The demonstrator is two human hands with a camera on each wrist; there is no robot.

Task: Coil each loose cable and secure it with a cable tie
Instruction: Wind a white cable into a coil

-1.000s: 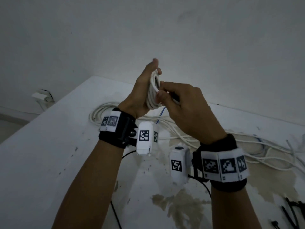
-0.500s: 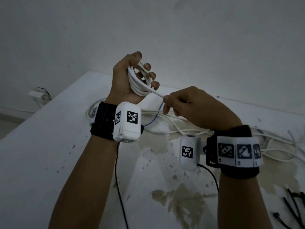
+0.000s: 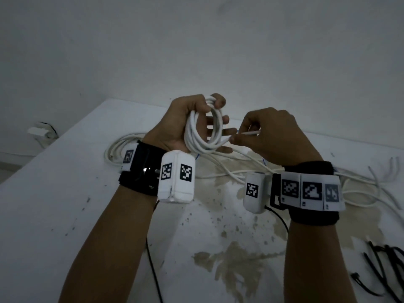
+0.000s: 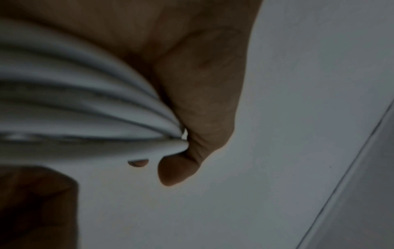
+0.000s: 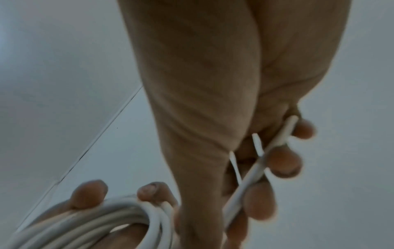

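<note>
Ideally, with the left hand (image 3: 181, 125) gripping the white cable coil (image 3: 204, 132), the right hand (image 3: 271, 136), pinching the cable's free end (image 3: 251, 133), needed only to tuck it in snugly.

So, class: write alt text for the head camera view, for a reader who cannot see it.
A left hand grips a white cable coil above a stained white table while the right hand pinches its loose end. More cables lie behind.

Black wrist straps (image 3: 140, 169) carry white camera boxes (image 3: 177, 179) with square, apparently coded, markers.
</note>
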